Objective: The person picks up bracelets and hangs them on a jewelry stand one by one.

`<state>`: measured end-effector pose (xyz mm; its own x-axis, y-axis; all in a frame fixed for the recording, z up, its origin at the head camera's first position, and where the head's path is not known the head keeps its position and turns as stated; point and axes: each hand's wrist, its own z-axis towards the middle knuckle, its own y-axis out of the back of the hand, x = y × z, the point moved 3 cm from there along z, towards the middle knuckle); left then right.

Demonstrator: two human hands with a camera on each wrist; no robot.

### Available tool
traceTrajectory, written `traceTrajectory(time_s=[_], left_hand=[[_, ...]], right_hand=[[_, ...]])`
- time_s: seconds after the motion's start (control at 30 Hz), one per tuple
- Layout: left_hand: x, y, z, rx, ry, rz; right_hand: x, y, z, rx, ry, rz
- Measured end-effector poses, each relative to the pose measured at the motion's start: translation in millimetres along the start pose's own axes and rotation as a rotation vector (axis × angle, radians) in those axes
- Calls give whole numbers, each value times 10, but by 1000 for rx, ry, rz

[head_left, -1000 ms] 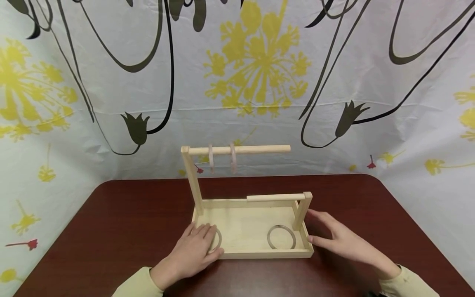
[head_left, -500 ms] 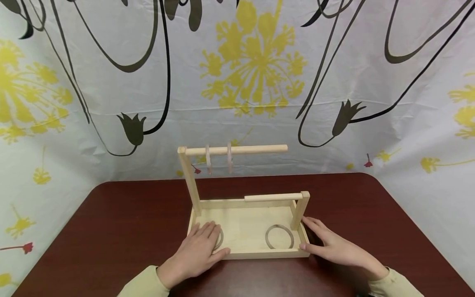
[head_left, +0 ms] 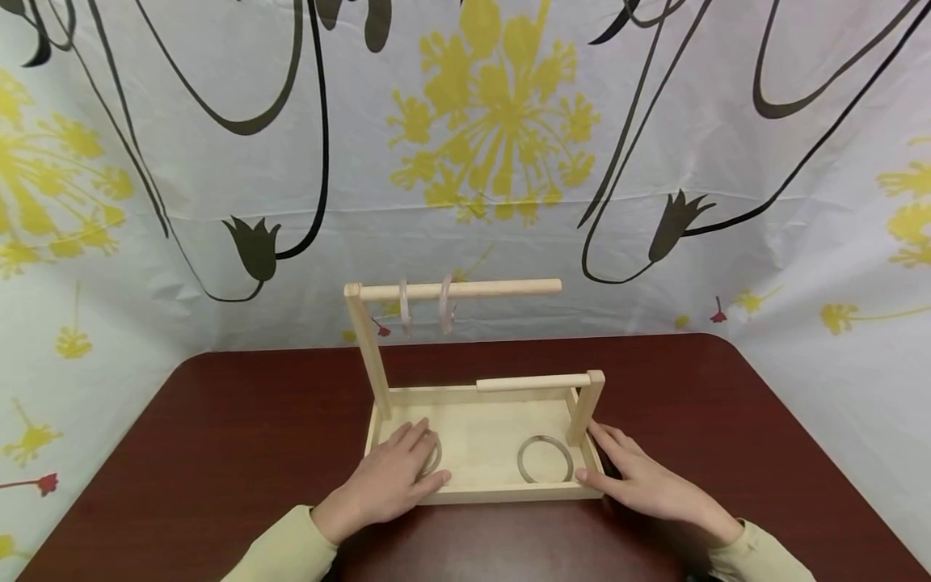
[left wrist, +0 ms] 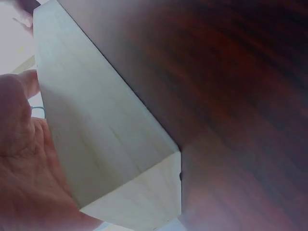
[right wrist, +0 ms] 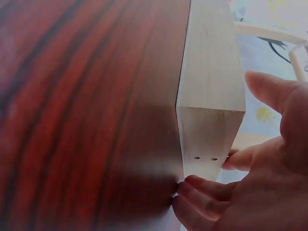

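A pale wooden stand with a shallow tray [head_left: 480, 420] stands on the dark red table. My left hand [head_left: 389, 481] lies over the tray's front left part, fingers extended above a clear greyish ring [head_left: 436, 457], which they partly cover. Whether the fingers press on that ring is hard to tell. A second such ring [head_left: 545, 459] lies flat near the tray's right end. My right hand [head_left: 647, 481] touches the right end, its thumb at the front corner and its fingers along the end wall [right wrist: 204, 139]. Two pale pinkish rings [head_left: 404, 307] hang on the upper rod.
The upper rod [head_left: 502, 288] extends rightward from a tall post [head_left: 368, 347] on the left. A lower rod [head_left: 534, 382] extends leftward from a short post [head_left: 586, 408]. Dark red tabletop [head_left: 269, 428] surrounds the stand, and a patterned cloth [head_left: 465, 162] hangs behind.
My right hand has come in from the right to touch the tray's end. My left hand and the ring under it have shifted slightly rightward in the tray. The view has drifted a little.
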<state>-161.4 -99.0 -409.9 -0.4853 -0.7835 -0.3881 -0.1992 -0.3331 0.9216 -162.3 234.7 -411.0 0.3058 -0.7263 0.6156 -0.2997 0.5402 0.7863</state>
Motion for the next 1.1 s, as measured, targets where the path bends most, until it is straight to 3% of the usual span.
traceTrajectory(time_s=[0.23, 0.4, 0.83, 1.1], left_hand=[[28, 2, 28, -50, -17, -15], [37, 14, 35, -68, -20, -43], [100, 15, 95, -85, 16, -100], [101, 21, 138, -74, -54, -90]], right_hand=[[29, -34, 3, 5, 35, -54], [35, -54, 8, -6, 10, -79], [48, -44, 50, -54, 58, -16], [44, -52, 34, -58, 66, -8]])
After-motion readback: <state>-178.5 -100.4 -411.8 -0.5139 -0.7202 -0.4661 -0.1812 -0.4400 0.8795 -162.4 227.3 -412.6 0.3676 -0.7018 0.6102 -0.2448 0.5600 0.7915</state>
